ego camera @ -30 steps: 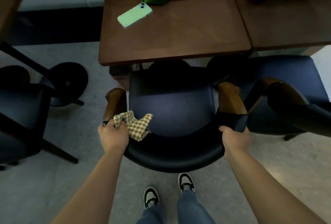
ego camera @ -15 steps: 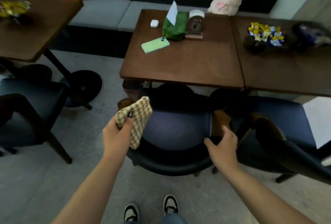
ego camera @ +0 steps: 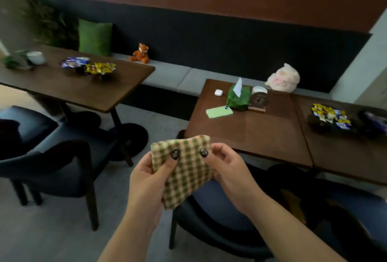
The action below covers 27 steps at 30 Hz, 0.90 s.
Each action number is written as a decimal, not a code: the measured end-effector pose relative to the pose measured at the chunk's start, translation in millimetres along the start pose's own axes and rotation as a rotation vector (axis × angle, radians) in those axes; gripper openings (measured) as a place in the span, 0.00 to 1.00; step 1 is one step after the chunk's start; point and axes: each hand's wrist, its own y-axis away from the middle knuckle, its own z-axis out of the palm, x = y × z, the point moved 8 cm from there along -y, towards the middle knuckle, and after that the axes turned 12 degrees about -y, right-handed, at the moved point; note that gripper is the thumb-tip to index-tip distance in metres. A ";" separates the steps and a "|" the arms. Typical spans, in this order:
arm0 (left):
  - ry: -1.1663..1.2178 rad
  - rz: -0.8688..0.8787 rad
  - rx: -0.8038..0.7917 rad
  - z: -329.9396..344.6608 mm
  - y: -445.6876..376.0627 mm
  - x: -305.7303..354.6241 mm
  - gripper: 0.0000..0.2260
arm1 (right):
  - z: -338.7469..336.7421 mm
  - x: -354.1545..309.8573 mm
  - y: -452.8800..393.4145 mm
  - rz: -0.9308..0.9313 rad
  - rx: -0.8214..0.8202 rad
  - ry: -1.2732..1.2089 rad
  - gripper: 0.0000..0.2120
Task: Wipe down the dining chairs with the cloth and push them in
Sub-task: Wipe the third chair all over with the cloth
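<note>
The checked cloth (ego camera: 184,169) is pinched by both hands, left hand (ego camera: 146,180) and right hand (ego camera: 228,169), above the pushed-in chair (ego camera: 219,220), so probably the next chair (ego camera: 62,165) must be reached.

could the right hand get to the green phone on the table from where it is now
Probably yes, once it lets go. The right hand is pinching the cloth along with the left hand. The phone lies flat near the table's near-left corner, with bare tabletop between and nothing in the way.

plant (ego camera: 39,17) blurred, right chair (ego camera: 345,226) cut off
</note>
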 end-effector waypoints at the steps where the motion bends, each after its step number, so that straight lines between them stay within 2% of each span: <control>1: -0.029 0.017 0.014 -21.0 1.5 7.8 0.15 | 21.6 0.8 0.4 -0.015 -0.031 0.009 0.21; 4: -0.080 0.035 0.035 -87.1 2.2 20.9 0.12 | 90.1 6.2 3.4 -0.089 -0.125 0.061 0.21; 6: -0.091 0.055 0.035 -134.6 2.1 28.3 0.13 | 137.6 19.5 6.0 -0.135 -0.193 0.141 0.17; 10: -0.215 0.137 0.002 -221.5 -1.0 49.0 0.16 | 215.7 55.1 6.5 -0.172 -0.185 0.247 0.08; 13: -0.369 0.264 -0.040 -271.1 -6.2 72.0 0.19 | 263.2 68.7 3.7 -0.219 -0.169 0.249 0.07; 19: -0.664 0.394 -0.179 -335.2 -31.5 101.8 0.18 | 337.2 78.0 -14.7 -0.336 -0.211 0.411 0.09; 22: -0.685 0.422 -0.173 -363.0 -52.4 111.4 0.19 | 360.8 84.2 -36.7 -0.320 -0.258 0.431 0.08; 24: -0.646 0.421 -0.191 -377.7 -69.4 113.4 0.21 | 374.1 92.9 -57.5 -0.273 -0.284 0.401 0.03; 27: -0.616 0.339 -0.212 -402.9 -106.3 106.4 0.17 | 388.8 118.0 -98.7 -0.125 -0.275 0.297 0.08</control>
